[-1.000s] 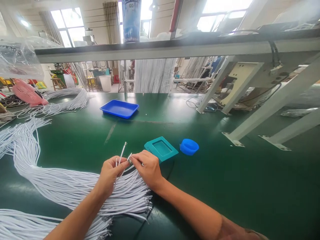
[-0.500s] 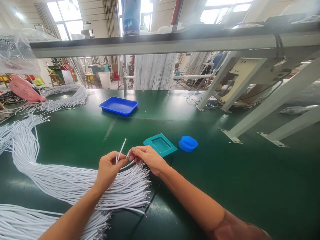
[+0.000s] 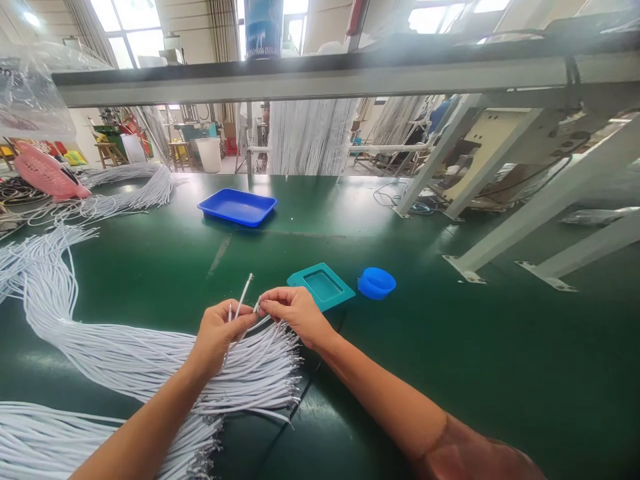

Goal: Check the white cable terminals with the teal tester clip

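Note:
Between thumb and fingers my left hand [image 3: 220, 330] grips white cables [image 3: 243, 295], one of which sticks up with a metal tip. My right hand [image 3: 293, 310] is pinched at the metal end of a white cable [image 3: 257, 307], right beside the left fingertips. The small end piece between the fingertips is partly hidden. Under both hands lies a thick bundle of white cables [image 3: 150, 353], its metal-tipped ends pointing right. A second cable bundle [image 3: 55, 440] lies nearer, partly behind my left forearm.
Just past my right hand are a teal tray [image 3: 345, 291] and a blue round cup [image 3: 376, 284]. A blue rectangular tray [image 3: 237, 219] stands farther back on the green table [image 3: 450, 373]. White metal legs [image 3: 520, 220] rise at right; a pink fan-like object [image 3: 47, 170] sits left.
The view has tilted slightly. Both hands stay together at the cable ends, and the right fingertips have shifted a little on the metal end.

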{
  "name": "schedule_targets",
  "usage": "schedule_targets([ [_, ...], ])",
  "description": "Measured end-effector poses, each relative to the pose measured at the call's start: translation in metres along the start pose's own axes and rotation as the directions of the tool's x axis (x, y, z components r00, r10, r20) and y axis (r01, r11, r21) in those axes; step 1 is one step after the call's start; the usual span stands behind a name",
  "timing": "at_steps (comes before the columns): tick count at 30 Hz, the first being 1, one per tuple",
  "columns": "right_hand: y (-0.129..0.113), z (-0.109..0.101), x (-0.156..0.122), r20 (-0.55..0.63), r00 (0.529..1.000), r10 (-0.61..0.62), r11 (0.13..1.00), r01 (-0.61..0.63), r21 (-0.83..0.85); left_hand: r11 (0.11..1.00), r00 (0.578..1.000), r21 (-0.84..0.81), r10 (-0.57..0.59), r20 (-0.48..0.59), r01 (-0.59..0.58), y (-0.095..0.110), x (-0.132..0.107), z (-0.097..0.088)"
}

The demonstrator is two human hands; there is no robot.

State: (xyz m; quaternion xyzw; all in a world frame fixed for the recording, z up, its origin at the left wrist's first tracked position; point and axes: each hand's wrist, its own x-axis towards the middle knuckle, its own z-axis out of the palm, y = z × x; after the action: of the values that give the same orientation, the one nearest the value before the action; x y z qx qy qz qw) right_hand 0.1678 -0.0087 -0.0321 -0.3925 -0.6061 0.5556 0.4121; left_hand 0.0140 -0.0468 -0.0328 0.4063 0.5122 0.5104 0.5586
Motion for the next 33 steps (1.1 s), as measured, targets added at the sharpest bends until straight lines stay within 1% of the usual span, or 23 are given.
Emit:
schedule_targets([
  [1,0.002,0.001,-0.001,-0.029,0.992,-0.122,0.979,0.116,-0.166,0.999,0.999,-0.035,-0.036,0.024,0.037,0.001,0.001,-0.001],
  [2,0.004,0.001,-0.003,-0.012,0.964,-0.266,0.906,0.246,-0.346,0.993,0.995,-0.073,-0.084,0.054,0.088,0.002,0.001,-0.002],
  [3,0.005,0.001,-0.004,0.056,0.915,-0.399,0.779,0.371,-0.505,0.982,0.986,-0.115,-0.137,0.091,0.147,0.002,0.003,-0.004],
  [4,0.007,0.001,-0.004,0.159,0.855,-0.493,0.627,0.477,-0.616,0.967,0.974,-0.153,-0.185,0.133,0.204,0.002,0.004,-0.005],
  [5,0.008,0.0,-0.003,0.267,0.798,-0.54,0.487,0.555,-0.674,0.951,0.961,-0.184,-0.217,0.172,0.248,0.001,0.005,-0.007],
  [6,0.008,-0.002,-0.002,0.346,0.759,-0.552,0.389,0.602,-0.698,0.941,0.952,-0.203,-0.229,0.201,0.27,0.0,0.007,-0.008],
  [7,0.007,-0.005,0.0,0.38,0.745,-0.548,0.339,0.613,-0.714,0.94,0.951,-0.211,-0.224,0.215,0.269,-0.001,0.009,-0.009],
  [8,0.006,-0.009,0.002,0.372,0.755,-0.54,0.322,0.594,-0.737,0.945,0.954,-0.208,-0.207,0.215,0.252,-0.003,0.01,-0.009],
  [9,0.005,-0.013,0.005,0.339,0.781,-0.524,0.324,0.551,-0.769,0.953,0.961,-0.199,-0.186,0.207,0.227,-0.006,0.012,-0.01],
  [11,0.003,-0.021,0.009,0.31,0.844,-0.438,0.297,0.461,-0.836,0.965,0.969,-0.174,-0.16,0.19,0.194,-0.01,0.015,-0.01],
  [12,0.003,-0.025,0.01,0.329,0.868,-0.371,0.264,0.438,-0.859,0.969,0.97,-0.163,-0.158,0.185,0.188,-0.012,0.016,-0.01],
  [13,0.003,-0.027,0.011,0.362,0.882,-0.301,0.228,0.435,-0.871,0.97,0.97,-0.15,-0.16,0.185,0.189,-0.014,0.018,-0.01],
  [15,0.005,-0.029,0.01,0.419,0.889,-0.184,0.185,0.45,-0.874,0.973,0.968,-0.126,-0.171,0.186,0.196,-0.016,0.021,-0.008],
  [16,0.006,-0.029,0.01,0.432,0.889,-0.151,0.178,0.454,-0.873,0.973,0.966,-0.116,-0.177,0.188,0.201,-0.017,0.022,-0.008],
  [18,0.008,-0.028,0.009,0.43,0.894,-0.127,0.165,0.447,-0.879,0.972,0.962,-0.097,-0.192,0.195,0.213,-0.016,0.023,-0.006],
  [21,0.01,-0.027,0.009,0.434,0.89,-0.14,0.172,0.454,-0.874,0.971,0.958,-0.072,-0.209,0.197,0.227,-0.015,0.024,-0.004],
  [23,0.009,-0.029,0.009,0.415,0.89,-0.19,0.235,0.451,-0.861,0.977,0.962,-0.059,-0.189,0.198,0.204,-0.015,0.023,-0.002],
  [25,0.006,-0.03,0.01,0.374,0.897,-0.235,0.343,0.436,-0.832,0.987,0.968,-0.046,-0.142,0.208,0.154,-0.014,0.021,-0.001],
  [27,0.003,-0.028,0.012,0.352,0.905,-0.239,0.443,0.424,-0.79,0.995,0.971,-0.031,-0.089,0.22,0.098,-0.014,0.019,0.001],
  [28,0.002,-0.026,0.013,0.351,0.908,-0.229,0.48,0.419,-0.771,0.997,0.972,-0.022,-0.067,0.225,0.074,-0.014,0.018,0.002],
  [31,0.003,-0.019,0.017,0.327,0.92,-0.217,0.548,0.392,-0.739,1.0,0.971,-0.005,-0.024,0.238,0.026,-0.012,0.016,0.002],
  [33,0.007,-0.016,0.018,0.299,0.917,-0.265,0.567,0.399,-0.721,0.999,0.966,-0.022,-0.039,0.254,0.046,-0.01,0.016,0.0],
])
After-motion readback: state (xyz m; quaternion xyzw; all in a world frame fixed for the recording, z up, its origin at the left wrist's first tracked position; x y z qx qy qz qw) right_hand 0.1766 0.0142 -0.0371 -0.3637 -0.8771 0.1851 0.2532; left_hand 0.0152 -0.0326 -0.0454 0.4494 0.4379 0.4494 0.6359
